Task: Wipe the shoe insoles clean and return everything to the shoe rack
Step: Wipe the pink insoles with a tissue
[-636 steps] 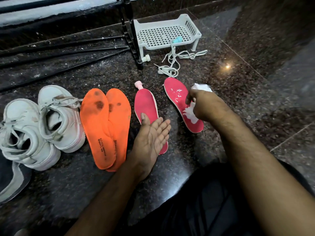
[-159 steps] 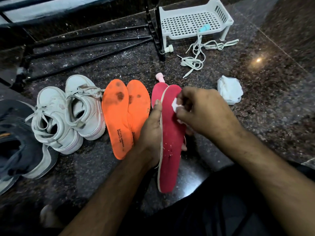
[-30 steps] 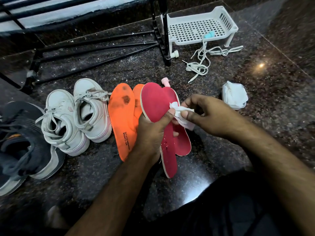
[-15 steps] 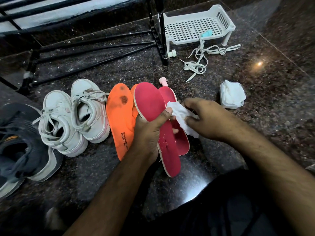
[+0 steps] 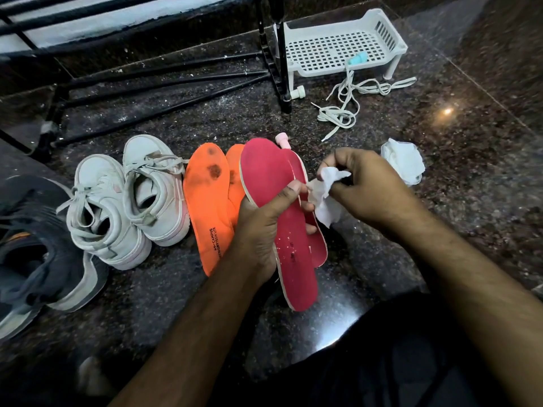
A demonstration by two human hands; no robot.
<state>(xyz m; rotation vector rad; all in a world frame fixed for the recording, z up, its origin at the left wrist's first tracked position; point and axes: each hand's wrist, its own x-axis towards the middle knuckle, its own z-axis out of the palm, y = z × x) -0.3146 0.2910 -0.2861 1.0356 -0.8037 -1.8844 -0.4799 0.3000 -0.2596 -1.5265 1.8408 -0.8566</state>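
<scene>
My left hand grips a pink insole at its middle and holds it above the floor, face up, with white flecks near the heel. A second pink insole lies on the floor under it, mostly hidden. My right hand pinches a crumpled white tissue just right of the held insole, touching its edge. Two orange insoles with dark stains lie side by side to the left. The black shoe rack stands at the back.
A pair of white sneakers sits left of the orange insoles, a grey shoe further left. A wad of tissues lies at right. White laces trail from a white plastic tray. A small pink bottle cap shows behind the insoles.
My right hand has drawn the tissue off the insole's face to its right edge and bunched it. The left hand keeps holding the pink insole in about the same place.
</scene>
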